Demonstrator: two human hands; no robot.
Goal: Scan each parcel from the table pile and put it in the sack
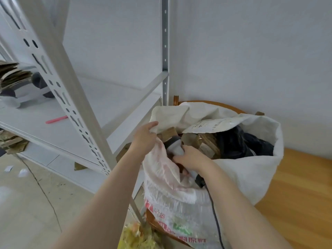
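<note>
left hand [145, 139]: gripping near rim of sack [251, 173], mouth pulled open. right hand [190, 157]: wrapped round scanner [175, 146] just inside that rim, long axis aimed into sack, toward parcels [206, 142] deeper in.

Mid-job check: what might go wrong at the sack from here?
1. The right hand holds the scanner at the mouth of the sack; its cable hangs down the front and might snag.
2. Only the left hand holds the rim open; released, it may flop shut.
3. The sack looks full; the mailer on top could slide out.
</note>
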